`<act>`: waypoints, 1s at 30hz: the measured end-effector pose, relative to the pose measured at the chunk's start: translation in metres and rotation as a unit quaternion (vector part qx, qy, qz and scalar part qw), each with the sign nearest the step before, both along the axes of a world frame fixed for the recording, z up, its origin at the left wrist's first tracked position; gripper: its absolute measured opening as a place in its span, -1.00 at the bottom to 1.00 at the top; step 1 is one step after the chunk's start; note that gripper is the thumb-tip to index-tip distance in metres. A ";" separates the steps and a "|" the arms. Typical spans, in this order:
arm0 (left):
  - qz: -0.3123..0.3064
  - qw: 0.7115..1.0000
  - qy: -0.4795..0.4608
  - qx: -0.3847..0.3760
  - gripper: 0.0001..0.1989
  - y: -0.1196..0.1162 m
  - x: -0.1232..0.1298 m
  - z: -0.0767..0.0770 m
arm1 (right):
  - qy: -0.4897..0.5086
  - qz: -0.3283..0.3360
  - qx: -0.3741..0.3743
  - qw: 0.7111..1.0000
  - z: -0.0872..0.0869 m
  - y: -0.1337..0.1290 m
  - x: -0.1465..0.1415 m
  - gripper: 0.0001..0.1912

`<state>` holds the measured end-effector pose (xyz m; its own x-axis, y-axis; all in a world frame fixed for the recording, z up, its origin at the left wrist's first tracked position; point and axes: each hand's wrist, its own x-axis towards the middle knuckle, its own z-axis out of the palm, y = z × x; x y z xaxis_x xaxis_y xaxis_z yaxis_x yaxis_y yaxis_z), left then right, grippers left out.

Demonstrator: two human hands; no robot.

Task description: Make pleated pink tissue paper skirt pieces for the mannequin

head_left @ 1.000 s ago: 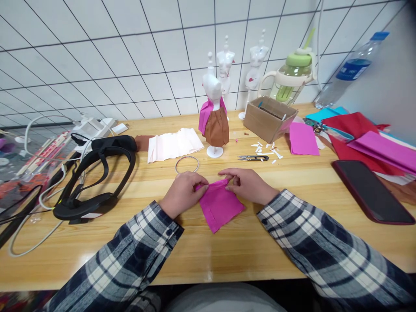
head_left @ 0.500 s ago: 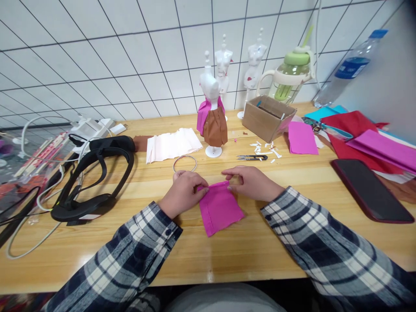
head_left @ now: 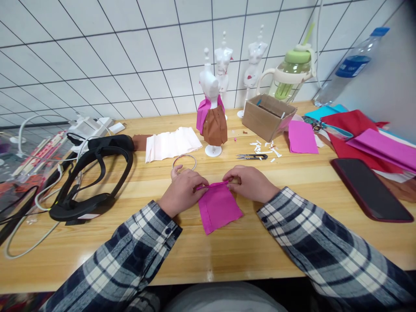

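Pinched between thumb and fingers of both the left hand and the right hand, the magenta fabric square was gripped at its far corners. It hung toward the near edge of the wooden table, nearer than the thread snips.

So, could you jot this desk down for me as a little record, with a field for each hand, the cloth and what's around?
Left hand: pinches the pink cloth at its far edge, left end
Right hand: pinches the same edge, right end
Pink cloth: far edge folded, near part spread out
Beyond the hands: ring, snips, dressed mannequin
Far left: black headset
Far right: phone
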<state>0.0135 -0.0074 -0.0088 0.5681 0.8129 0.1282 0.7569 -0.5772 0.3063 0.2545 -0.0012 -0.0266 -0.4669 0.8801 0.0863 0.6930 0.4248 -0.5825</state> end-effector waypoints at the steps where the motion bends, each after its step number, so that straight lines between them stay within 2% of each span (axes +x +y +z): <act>1: -0.004 1.000 0.002 0.002 -0.88 0.000 0.000 0.000 | 0.001 0.006 0.008 1.000 0.000 0.000 0.000 -0.82; 10: -0.039 0.998 0.020 0.041 -0.85 -0.003 0.000 0.002 | -0.038 0.043 0.030 0.998 0.004 -0.001 0.001 -0.86; 17: -0.082 0.990 0.070 0.096 -0.76 -0.004 -0.001 0.003 | -0.118 0.092 0.062 0.987 0.011 -0.005 0.000 -0.87; 25: -0.125 0.983 0.105 0.082 -0.70 -0.005 -0.006 0.013 | -0.203 0.105 0.082 0.970 0.029 -0.015 -0.001 -0.80; 27: -0.134 0.981 0.120 0.070 -0.68 -0.006 -0.007 0.018 | -0.193 0.098 0.083 0.973 0.030 -0.015 0.001 -0.82; 30: -0.143 0.979 0.128 0.063 -0.68 -0.008 -0.007 0.022 | -0.164 0.037 0.072 0.983 0.027 -0.012 0.002 -0.84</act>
<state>0.0067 -0.0157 0.0137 0.7964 0.6034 0.0404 0.6021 -0.7974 0.0409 0.2563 -0.0135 -0.0001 -0.5524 0.8325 0.0428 0.7976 0.5428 -0.2630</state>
